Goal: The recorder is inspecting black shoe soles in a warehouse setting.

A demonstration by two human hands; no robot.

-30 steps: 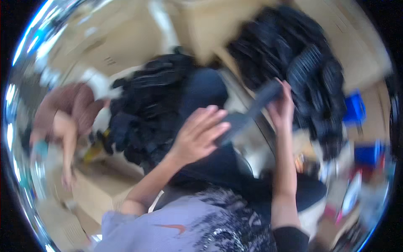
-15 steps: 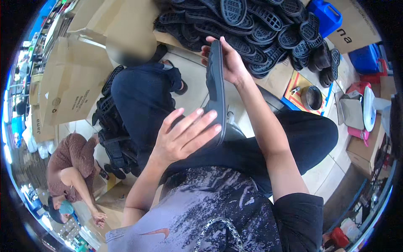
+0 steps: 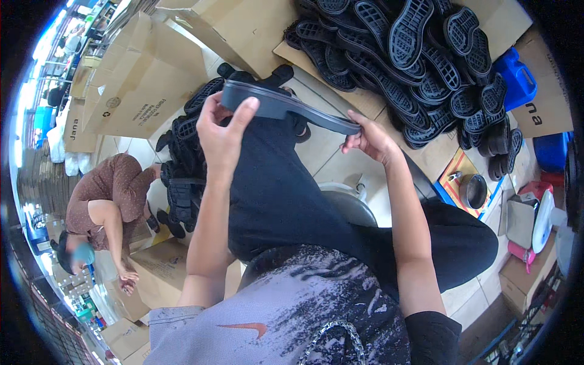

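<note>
A black shoe sole (image 3: 274,104) is held up side-on above my legs, stretched between both hands. My left hand (image 3: 222,143) grips its thick heel end, the thumb on the near side and the fingers behind. At the thin toe end, my right hand (image 3: 374,137) pinches the tip. Beyond my right hand lies a big pile of black soles (image 3: 410,58) with gridded hollows, heaped on cardboard (image 3: 389,115). More black footwear pieces (image 3: 185,140) are stacked on the floor to the left of my knee.
Large cardboard boxes (image 3: 143,85) stand at the far left. A seated person (image 3: 109,194) in brown works at the left. On the right are a round dark tin (image 3: 473,191) on a yellow-and-blue tray (image 3: 455,163), a blue jug (image 3: 516,79) and a stool (image 3: 350,207) under me.
The sole has swung from upright to nearly level and moved left. My left hand, earlier spread open against its lower part, now grips the heel; my right hand has moved onto the toe tip.
</note>
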